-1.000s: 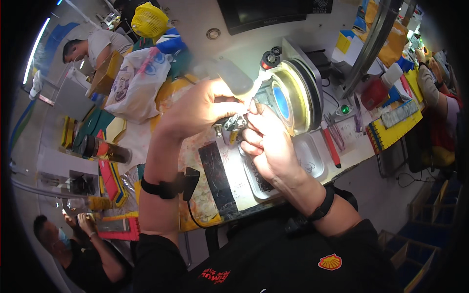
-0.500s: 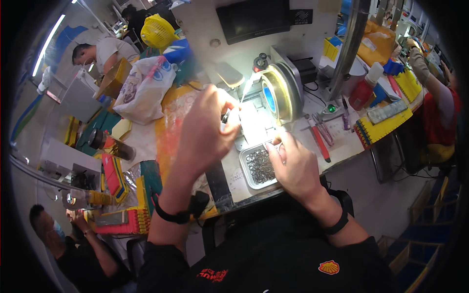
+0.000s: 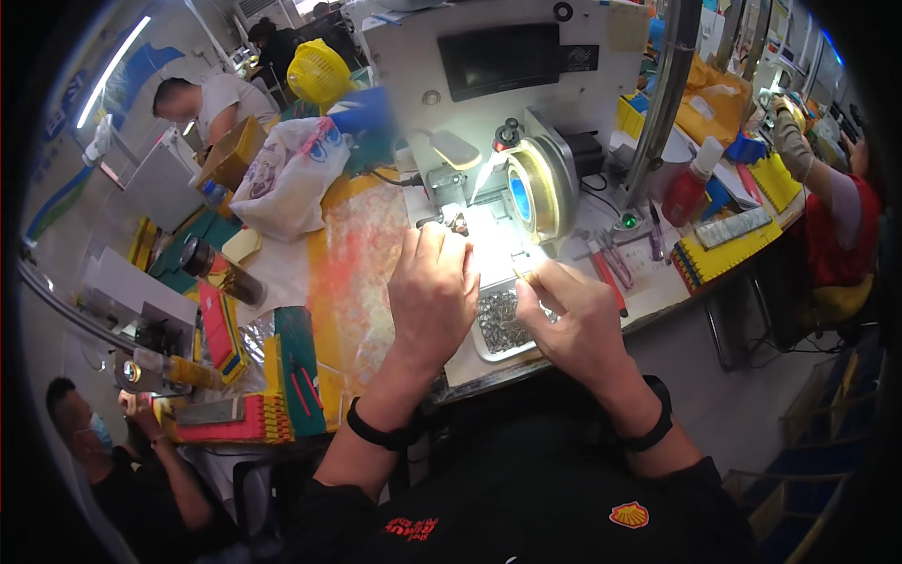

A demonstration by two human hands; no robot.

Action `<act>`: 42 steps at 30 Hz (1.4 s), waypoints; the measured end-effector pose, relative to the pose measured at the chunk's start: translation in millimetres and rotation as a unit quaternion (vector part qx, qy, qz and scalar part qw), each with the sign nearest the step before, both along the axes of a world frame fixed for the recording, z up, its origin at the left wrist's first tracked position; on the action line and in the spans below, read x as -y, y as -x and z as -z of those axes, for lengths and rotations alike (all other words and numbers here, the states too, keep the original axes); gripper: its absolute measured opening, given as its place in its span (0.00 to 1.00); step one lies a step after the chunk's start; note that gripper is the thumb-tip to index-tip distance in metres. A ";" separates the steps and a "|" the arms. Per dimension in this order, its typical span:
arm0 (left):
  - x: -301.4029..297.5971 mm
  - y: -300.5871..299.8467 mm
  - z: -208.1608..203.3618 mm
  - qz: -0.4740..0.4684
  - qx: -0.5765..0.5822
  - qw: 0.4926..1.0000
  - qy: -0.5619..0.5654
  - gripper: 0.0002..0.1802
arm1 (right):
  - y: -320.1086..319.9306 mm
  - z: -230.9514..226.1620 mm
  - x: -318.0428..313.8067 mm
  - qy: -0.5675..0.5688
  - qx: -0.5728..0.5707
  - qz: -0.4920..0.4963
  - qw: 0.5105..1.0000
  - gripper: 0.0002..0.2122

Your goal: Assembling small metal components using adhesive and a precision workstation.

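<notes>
My left hand (image 3: 430, 296) is closed, its fingertips up against the small lit fixture of a bench machine (image 3: 399, 70). Whatever those fingers grip is hidden behind them. To the right, my right hand (image 3: 581, 321) pinches thumb against forefinger on something thin and too small to name. This hand partly covers a white tray (image 3: 485, 352) holding many small metal pieces (image 3: 503, 321). Behind the hands stands a reel (image 3: 543, 188) with a blue hub, wound with pale material. A pointed nozzle-like part (image 3: 489, 174) slants down beside the reel, over the brightly lit spot.
Red-handled pliers (image 3: 609, 280) and tweezers lie right of the reel, near a red bottle (image 3: 691, 183) and a yellow block rack (image 3: 728, 249). At left are a white plastic bag (image 3: 291, 183) and a dark-lidded jar (image 3: 225, 271). Other people sit at benches on both sides.
My left hand has come lower and to the right, from high by the machine to just below its fixture. My right hand stays by the tray, still pinching. The whole view has shifted slightly.
</notes>
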State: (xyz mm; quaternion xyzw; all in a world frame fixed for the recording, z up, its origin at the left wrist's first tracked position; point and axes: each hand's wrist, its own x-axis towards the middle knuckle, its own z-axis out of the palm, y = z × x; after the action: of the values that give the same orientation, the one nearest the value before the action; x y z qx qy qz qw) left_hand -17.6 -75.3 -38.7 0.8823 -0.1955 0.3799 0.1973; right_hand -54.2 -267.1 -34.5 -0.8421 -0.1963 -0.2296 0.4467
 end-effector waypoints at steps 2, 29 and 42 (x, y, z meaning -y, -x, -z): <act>-1.6 -2.9 0.6 0.017 0.000 1.000 0.006 0.11 | -8.6 0.6 -2.6 0.023 0.040 -0.002 0.999 0.06; -1.7 -0.2 1.9 0.019 -0.027 0.999 0.039 0.12 | -38.2 54.7 118.9 0.007 0.089 0.202 0.975 0.15; -1.5 1.3 0.2 0.023 -0.027 0.998 0.049 0.13 | -52.3 89.9 122.3 -0.222 0.030 0.200 0.954 0.17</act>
State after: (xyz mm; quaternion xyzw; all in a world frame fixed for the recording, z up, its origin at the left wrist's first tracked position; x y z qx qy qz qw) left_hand -18.9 -73.8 -38.9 0.8765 -0.1918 0.3606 0.2547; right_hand -1.9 -389.4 -124.4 -0.7367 0.0185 -0.3774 0.5609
